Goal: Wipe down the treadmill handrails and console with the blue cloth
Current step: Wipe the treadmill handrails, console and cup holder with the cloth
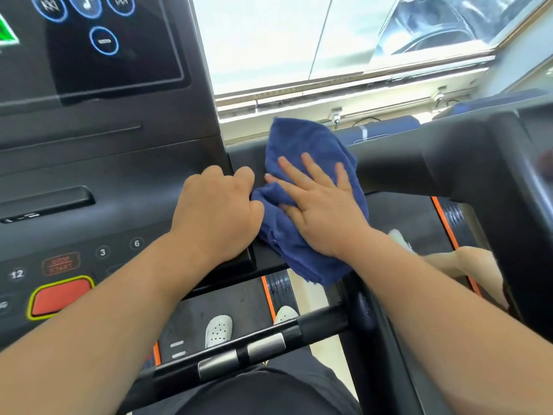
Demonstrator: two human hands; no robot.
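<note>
The blue cloth point(302, 163) lies crumpled over the right end of the treadmill console point(125, 181), where it meets the black right handrail point(466, 157). My right hand point(320, 205) presses flat on the cloth with fingers spread and straight. My left hand point(218, 208) sits just left of it on the console's right edge, fingers curled over, knuckles touching the cloth's edge; I cannot tell whether it pinches the fabric. The touch screen point(98, 40) fills the upper left.
A red stop button point(59, 298) and number keys sit at the lower left. A front grip bar with metal pulse sensors point(242, 353) crosses below my arms. My white shoes point(220, 329) stand on the belt. A bright window point(329, 40) is ahead.
</note>
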